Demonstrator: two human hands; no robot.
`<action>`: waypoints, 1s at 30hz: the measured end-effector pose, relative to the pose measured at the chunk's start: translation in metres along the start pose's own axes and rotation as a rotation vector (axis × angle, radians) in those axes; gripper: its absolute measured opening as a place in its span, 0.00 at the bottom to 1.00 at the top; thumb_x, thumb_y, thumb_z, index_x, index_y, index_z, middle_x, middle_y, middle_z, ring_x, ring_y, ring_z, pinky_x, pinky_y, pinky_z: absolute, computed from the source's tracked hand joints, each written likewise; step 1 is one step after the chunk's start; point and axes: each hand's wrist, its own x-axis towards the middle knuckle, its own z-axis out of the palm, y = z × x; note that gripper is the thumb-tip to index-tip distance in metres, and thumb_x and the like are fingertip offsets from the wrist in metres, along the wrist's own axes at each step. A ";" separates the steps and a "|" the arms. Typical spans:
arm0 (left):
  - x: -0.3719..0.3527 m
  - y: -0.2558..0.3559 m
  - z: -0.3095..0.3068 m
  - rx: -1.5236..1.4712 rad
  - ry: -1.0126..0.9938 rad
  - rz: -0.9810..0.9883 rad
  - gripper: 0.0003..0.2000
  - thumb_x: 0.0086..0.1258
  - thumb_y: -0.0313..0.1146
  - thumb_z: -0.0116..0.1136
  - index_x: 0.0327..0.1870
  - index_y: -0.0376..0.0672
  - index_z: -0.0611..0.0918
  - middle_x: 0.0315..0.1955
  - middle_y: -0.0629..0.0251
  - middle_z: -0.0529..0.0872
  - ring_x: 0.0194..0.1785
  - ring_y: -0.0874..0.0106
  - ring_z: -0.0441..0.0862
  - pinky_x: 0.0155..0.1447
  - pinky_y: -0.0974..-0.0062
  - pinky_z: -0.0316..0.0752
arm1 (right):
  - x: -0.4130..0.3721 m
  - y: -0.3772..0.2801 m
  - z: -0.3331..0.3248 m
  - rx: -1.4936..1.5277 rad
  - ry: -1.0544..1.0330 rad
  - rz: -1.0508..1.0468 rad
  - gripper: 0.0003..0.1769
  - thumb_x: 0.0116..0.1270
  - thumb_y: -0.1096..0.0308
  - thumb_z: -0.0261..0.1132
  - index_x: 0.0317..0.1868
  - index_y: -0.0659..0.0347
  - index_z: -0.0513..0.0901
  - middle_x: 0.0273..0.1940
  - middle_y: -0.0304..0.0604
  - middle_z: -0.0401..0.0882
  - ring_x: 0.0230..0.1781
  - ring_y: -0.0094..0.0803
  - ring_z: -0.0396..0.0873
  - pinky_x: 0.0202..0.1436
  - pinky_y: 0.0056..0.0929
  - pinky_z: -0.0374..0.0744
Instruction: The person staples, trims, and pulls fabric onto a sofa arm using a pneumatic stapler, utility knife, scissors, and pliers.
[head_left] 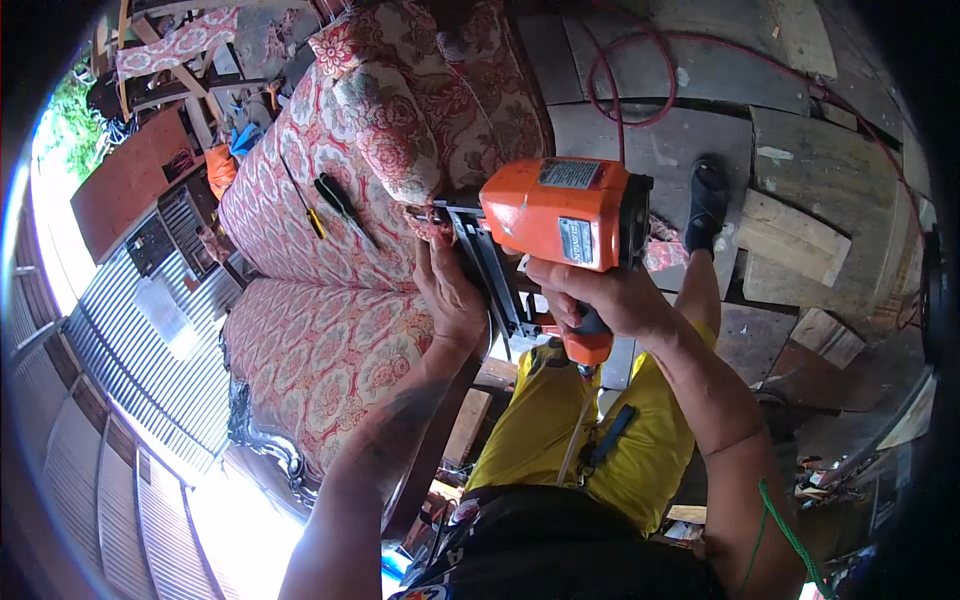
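A worker's right hand (608, 298) wraps around the grip of an orange fastening gun (540, 215), its nose set against the end of a floral sofa's (300, 330) padded arm, near the edge closest to the worker. The left hand (447, 295) reaches up beside the nose, fingertips against a bunched fold of fabric (413, 212); whether they pinch it or only press cannot be told, nor whether a finger rests on the trigger.

The chief danger appears to be to those fingertips: a slip of the nose or an early pull could send a fastener into them. Should the fold slacken, the cloth might pucker or be caught crooked. A red hose (668, 90) looped across the floorboards (640, 130) could snag a foot (707, 205), and a jolt to the sofa might shift the tools on its upholstery.

The count: two hands, one gun, one sofa, one visible foot in a dark sandal and one red hose. One yellow-handled screwdriver (317, 222) and one pair of dark-handled shears (345, 208) lie inward from the sofa's edges. One green cord (785, 530) hangs by the right arm. Several wood offcuts (795, 238) litter the floor, too jumbled to number.
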 end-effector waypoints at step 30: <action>-0.004 0.000 0.000 0.078 0.062 0.005 0.21 0.85 0.41 0.38 0.58 0.30 0.77 0.47 0.35 0.82 0.44 0.38 0.78 0.49 0.52 0.71 | -0.012 -0.013 -0.004 -0.153 0.008 0.024 0.12 0.75 0.64 0.63 0.31 0.59 0.77 0.21 0.32 0.71 0.19 0.21 0.71 0.28 0.27 0.74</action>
